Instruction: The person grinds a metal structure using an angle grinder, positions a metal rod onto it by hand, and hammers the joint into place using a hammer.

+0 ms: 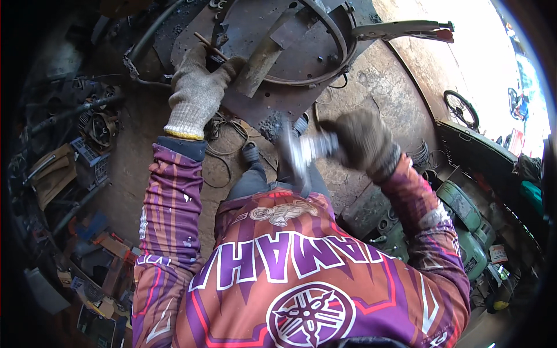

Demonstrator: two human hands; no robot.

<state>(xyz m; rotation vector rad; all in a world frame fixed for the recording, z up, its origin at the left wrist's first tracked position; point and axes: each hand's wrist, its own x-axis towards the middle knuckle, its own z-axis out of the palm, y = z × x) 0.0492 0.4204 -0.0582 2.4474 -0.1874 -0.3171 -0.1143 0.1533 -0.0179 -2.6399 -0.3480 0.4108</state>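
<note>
My left hand (200, 87), in a pale knitted work glove, is closed on a thin rust-brown metal rod (210, 46) over the steel worktable (290, 103). Its thumb lies against or close beside a bar-like steel piece (255, 72) set slantwise on the tabletop. A large metal ring (343, 35) lies around and under that piece. Closer to my body, my right hand (362, 142), in a darker, dirty glove, grips a silvery hammer (299, 152). Motion smears the hammer, so its head is not sharp.
Locking pliers (403, 30) stick out rightward from the table's edge. Cables (223, 165) lie on the floor near my feet. A green machine (458, 214) stands at right, beside a low dark wall (470, 145). Tools and scrap (104, 249) crowd the left; a wheel (461, 109) is farther right.
</note>
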